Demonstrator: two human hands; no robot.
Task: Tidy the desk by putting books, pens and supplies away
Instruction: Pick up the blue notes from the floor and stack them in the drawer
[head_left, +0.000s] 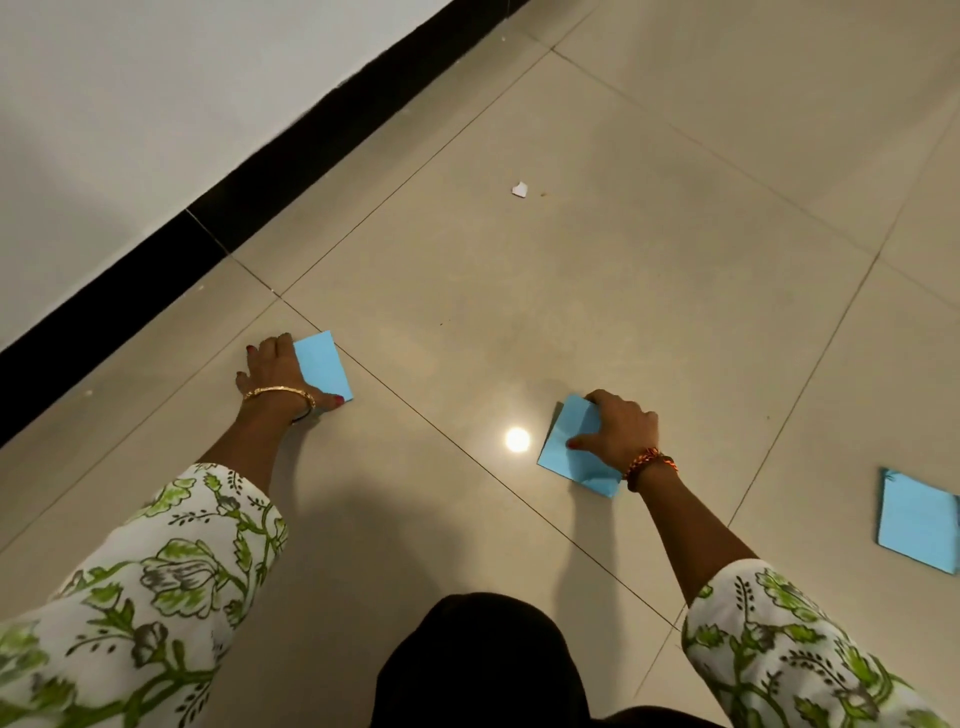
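beige tiled floor (623, 291), black skirting at far left. my left hand (278, 371) spread flat on blue note (324, 366) nearest skirting; right hand (621, 426) pinching second note (569, 447), farther out. gathering step; next needs lifting both, then third note (917, 525), farthest from skirting.

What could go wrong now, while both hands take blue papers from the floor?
1. The blue paper under the right hand already looks creased; pressing and dragging it may crumple it more.
2. The left hand lies flat on its paper; on the glossy tile floor it may slide instead of lifting.
3. The third blue paper at the right edge and the small white scrap could be overlooked.
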